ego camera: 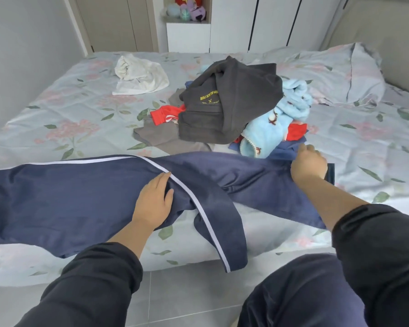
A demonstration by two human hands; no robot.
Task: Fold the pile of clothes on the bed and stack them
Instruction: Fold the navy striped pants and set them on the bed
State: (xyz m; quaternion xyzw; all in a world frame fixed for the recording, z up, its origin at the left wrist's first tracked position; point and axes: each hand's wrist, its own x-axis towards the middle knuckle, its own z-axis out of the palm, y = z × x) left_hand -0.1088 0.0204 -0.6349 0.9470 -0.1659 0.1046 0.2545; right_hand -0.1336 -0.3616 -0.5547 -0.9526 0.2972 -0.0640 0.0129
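Observation:
Navy trousers [64,197] with a white side stripe lie across the near edge of the bed [57,119]. One leg hangs over the edge toward the floor. My left hand [155,204] rests flat on the trousers at the stripe, fingers straight. My right hand [308,165] grips the waistband end of the trousers at the right, fingers curled into the cloth. Behind them sits the pile of clothes: a dark grey hoodie [229,102] on top, a light blue fleece garment [267,128], red pieces [163,114] and a grey garment [156,135].
A crumpled white garment [139,76] lies apart at the far left of the bed. A pillow [354,74] in the same floral cloth is at the far right. Wardrobe doors [269,22] and a shelf of soft toys [189,8] stand behind the bed. Grey floor tiles [187,298] are below.

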